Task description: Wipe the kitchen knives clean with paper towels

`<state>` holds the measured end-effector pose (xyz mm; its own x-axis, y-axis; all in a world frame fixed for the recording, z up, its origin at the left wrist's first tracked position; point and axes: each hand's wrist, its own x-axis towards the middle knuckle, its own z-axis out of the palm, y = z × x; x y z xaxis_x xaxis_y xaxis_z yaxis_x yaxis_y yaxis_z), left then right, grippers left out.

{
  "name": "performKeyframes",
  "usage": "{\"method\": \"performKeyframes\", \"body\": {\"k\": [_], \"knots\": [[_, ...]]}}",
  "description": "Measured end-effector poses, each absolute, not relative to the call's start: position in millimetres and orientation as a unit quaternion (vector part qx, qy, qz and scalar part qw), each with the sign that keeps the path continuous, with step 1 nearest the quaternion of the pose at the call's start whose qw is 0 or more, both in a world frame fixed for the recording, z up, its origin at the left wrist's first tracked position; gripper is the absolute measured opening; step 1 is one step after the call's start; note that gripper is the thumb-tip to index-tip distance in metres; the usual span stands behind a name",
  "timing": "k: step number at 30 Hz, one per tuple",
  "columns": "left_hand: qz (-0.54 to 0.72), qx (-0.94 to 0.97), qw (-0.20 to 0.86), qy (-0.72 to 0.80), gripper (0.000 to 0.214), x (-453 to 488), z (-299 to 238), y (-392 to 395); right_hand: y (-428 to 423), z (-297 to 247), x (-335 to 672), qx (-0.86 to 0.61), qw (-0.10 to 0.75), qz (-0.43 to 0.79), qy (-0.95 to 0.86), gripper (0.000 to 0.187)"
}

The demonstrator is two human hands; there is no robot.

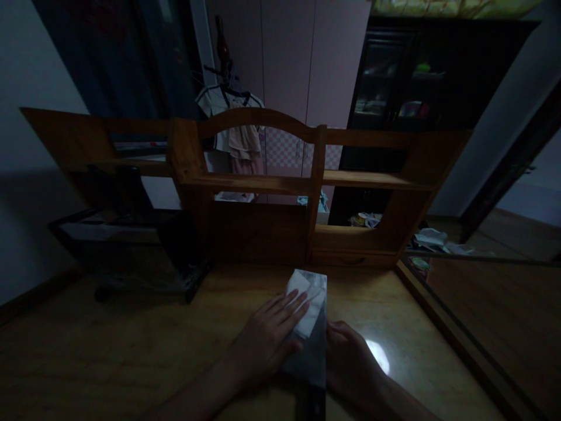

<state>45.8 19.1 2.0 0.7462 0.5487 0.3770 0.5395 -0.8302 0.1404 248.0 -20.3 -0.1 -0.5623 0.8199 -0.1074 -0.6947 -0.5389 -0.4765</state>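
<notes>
A cleaver (309,359) with a broad grey blade stands out in front of me above the wooden tabletop, its dark handle towards me. My left hand (269,333) lies over the blade from the left, fingers stretched across a folded white tissue (310,320) and pressing it to the metal. On the blade's right side is my right hand (353,356), thumb at the blade's edge and fingers curled, steadying the cleaver. The right fingertips are partly hidden behind the blade. The lighting is dim, so the handle end is hard to make out.
A dark box-like stand (175,234) with black upright handles (134,187) sits on the left of the tabletop (236,286). A wooden shelf unit (258,184) runs along the back. Hanging clothes (243,140) and a dark cabinet (394,76) are beyond it.
</notes>
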Motion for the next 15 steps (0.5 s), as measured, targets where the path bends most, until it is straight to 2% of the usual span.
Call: {"method": "performKeyframes", "body": {"k": [12,15], "knots": [[0.3,0.848,0.06,0.433,0.055,40.0,-2.6,18.8,-23.4,13.7,244.9,-0.194,0.425,0.847,-0.254,0.031],[0.316,0.868,0.061,0.378,0.063,37.0,6.8,14.7,-23.1,9.7,247.6,-0.198,0.426,0.842,-0.264,0.034]]}}
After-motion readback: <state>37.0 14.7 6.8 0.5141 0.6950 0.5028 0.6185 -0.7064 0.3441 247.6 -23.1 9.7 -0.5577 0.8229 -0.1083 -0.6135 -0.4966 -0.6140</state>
